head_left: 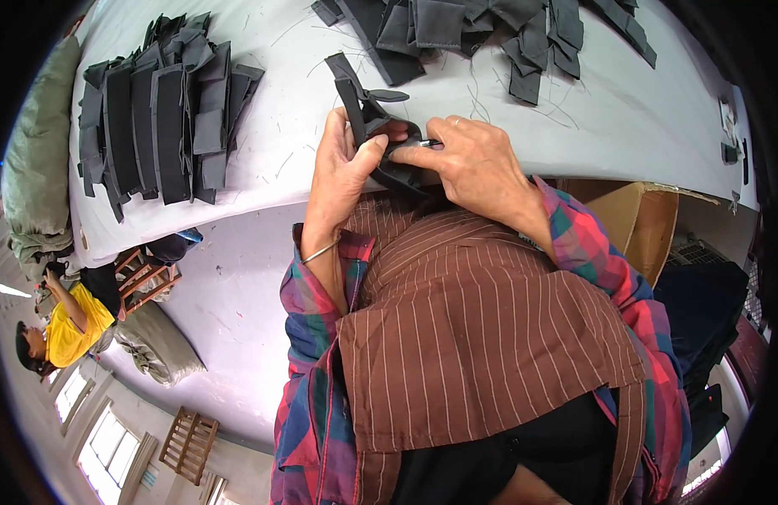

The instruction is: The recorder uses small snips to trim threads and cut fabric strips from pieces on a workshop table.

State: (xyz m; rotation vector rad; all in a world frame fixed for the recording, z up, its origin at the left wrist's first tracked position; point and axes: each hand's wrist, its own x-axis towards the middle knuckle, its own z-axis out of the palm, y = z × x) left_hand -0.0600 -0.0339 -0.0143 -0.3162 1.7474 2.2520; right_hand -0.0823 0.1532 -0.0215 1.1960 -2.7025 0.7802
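A dark grey sewn fabric piece (pixel 374 118), folded and curled, is up at the table's near edge in front of my apron. My left hand (pixel 345 164) is closed on its left side, the thumb pressed on the cloth. Against the fabric's right side is my right hand (pixel 477 164), its fingers bent around a small dark tool with a shiny metal part (pixel 429 143). Most of that tool is hidden in the fingers, so its kind cannot be told. The lower end of the fabric hangs below the hands.
A stack of dark fabric strips (pixel 157 118) lies on the white table (pixel 279 84) at the left. More dark pieces (pixel 439 23) are heaped at the far side, among loose threads. A cardboard box (pixel 650 227) stands under the right edge. A person in yellow (pixel 76 324) sits far left.
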